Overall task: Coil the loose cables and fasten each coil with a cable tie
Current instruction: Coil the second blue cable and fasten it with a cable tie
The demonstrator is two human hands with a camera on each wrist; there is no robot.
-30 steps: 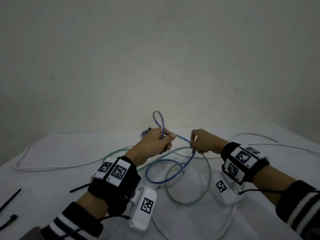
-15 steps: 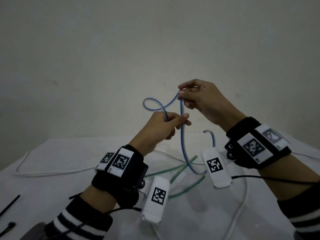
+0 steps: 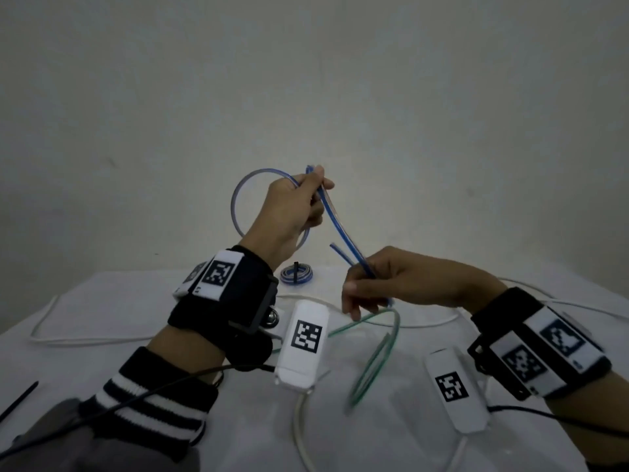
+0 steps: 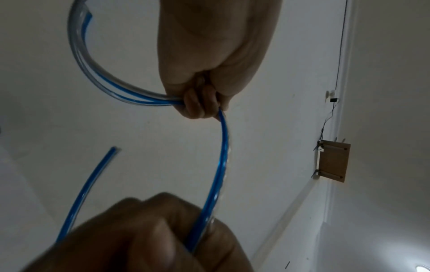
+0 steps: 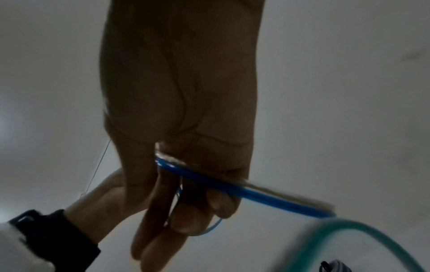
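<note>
My left hand (image 3: 311,195) is raised above the table and pinches a blue cable (image 3: 343,240) where a round loop (image 3: 238,195) closes. In the left wrist view the left hand (image 4: 204,104) holds that loop (image 4: 93,73) and a strand (image 4: 218,165) runs down to the right hand (image 4: 151,239). My right hand (image 3: 364,284) grips this strand lower down, with the free end (image 3: 335,248) sticking up beside it. The right wrist view shows the blue cable (image 5: 232,187) crossing my fingers (image 5: 177,211). A green cable (image 3: 374,352) lies loose under the right hand.
A tied blue coil (image 3: 296,272) with a black cable tie lies at the back of the white table (image 3: 102,386). White cables (image 3: 102,338) run along the left, front and right. A black cable tie (image 3: 17,400) lies at the left edge.
My right hand has dropped from above the left hand down along the blue cable to near the table. The left hand has risen and its loop is rounder and larger.
</note>
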